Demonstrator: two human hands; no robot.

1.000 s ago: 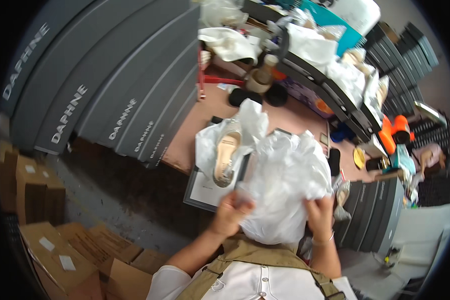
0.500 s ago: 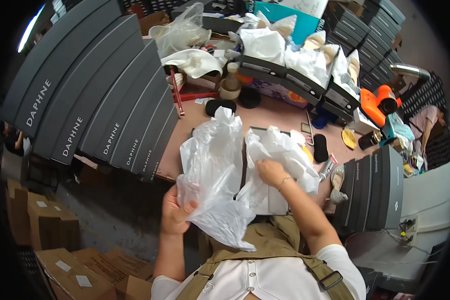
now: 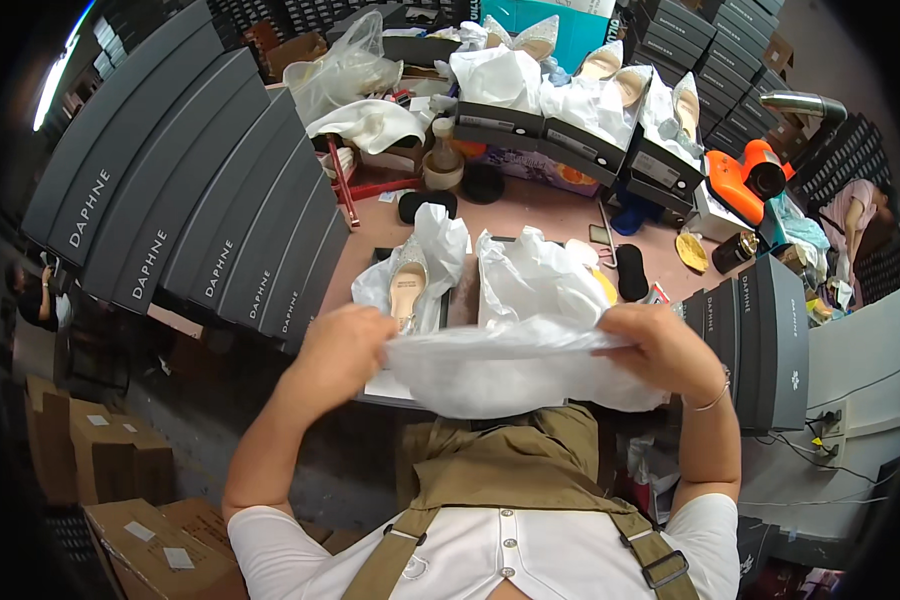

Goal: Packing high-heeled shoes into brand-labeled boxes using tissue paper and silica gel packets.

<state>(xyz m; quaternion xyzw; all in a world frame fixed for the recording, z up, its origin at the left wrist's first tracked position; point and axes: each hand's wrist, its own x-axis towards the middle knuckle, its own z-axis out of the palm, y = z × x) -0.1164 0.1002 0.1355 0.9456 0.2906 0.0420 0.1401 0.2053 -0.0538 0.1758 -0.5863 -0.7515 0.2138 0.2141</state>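
Note:
My left hand (image 3: 345, 348) and my right hand (image 3: 662, 345) are closed on opposite ends of a thin, translucent white wrapping sheet (image 3: 510, 370). It stretches between them above the table's near edge, blurred by motion. Just beyond my left hand, a glittery pointed shoe (image 3: 407, 285) lies on crumpled white tissue paper (image 3: 440, 240), its pale insole facing up. To its right, more white tissue paper (image 3: 535, 270) fills an open dark box. The sheet hides the near part of that box, and my left hand covers part of the shoe's heel end.
Dark shoe boxes (image 3: 170, 190) stand stacked at left, others (image 3: 775, 345) at right. Open boxes of shoes (image 3: 590, 145) line the back. An orange heat gun-like tool (image 3: 745, 180), a jar (image 3: 735, 252) and a black pad (image 3: 630, 272) sit right. Cartons (image 3: 120, 455) stand lower left.
My left hand has lifted the sheet off the left side, uncovering the shoe. My right hand has come out of the right-hand tissue, moved right and gripped the sheet's other end.

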